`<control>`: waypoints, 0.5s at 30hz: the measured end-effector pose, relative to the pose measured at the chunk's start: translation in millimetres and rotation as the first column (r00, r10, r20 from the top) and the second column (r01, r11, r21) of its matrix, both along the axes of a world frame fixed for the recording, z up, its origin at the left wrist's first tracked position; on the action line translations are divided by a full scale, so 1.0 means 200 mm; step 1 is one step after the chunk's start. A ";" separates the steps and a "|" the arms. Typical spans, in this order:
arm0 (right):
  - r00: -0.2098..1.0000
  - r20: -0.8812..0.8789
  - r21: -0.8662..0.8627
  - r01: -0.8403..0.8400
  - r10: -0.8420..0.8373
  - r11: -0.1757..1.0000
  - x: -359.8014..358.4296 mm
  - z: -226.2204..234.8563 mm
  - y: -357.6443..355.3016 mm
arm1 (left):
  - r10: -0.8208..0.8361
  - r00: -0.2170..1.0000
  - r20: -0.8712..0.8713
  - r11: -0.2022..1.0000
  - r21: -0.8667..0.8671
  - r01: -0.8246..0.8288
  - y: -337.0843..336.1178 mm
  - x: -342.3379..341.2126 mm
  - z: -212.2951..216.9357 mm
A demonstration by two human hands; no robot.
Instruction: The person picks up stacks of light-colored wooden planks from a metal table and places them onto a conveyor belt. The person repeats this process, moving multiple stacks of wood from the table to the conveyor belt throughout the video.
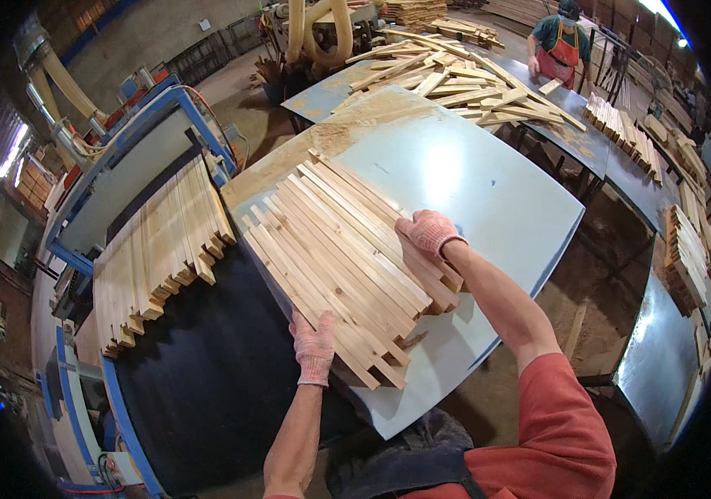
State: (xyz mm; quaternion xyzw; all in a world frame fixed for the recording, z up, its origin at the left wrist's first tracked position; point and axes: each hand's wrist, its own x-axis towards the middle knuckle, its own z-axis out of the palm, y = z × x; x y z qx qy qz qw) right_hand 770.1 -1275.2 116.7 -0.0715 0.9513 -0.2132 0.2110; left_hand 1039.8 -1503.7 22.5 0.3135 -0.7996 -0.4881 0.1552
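A batch of pale wooden slats [343,249] lies side by side in front of me, on a pale blue-grey sheet-topped table [505,200]. Their ends are uneven, and the left side reaches the black conveyor belt's edge. My left hand [314,345], in a pinkish knitted glove, grips the batch's near left edge; some fingers are hidden by the wood. On the opposite side, my right hand [432,231], gloved alike, is closed over the outer slats. The slats sit between both hands.
To the left, another row of slats [164,241] lies on the black belt [231,374] of a blue-framed machine [143,137]. A loose heap of wood strips [472,83] covers a table at the back. A person [561,48] in a red apron stands beyond; more stacked strips [625,137] line the right.
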 end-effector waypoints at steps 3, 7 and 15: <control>1.000 0.004 -0.067 0.007 -0.006 0.998 0.03 0.00 0.07 | -0.029 0.999 0.019 0.995 -0.097 0.030 0.04 0.04 0.00; 0.998 0.011 -0.050 0.061 -0.061 0.997 0.07 -0.02 0.29 | -0.105 0.994 -0.033 0.983 -0.157 0.099 0.19 0.07 -0.04; 0.999 0.025 -0.326 0.040 -0.034 0.944 -0.10 -0.17 0.43 | -0.165 0.983 -0.080 0.927 -0.353 0.127 0.22 0.01 -0.16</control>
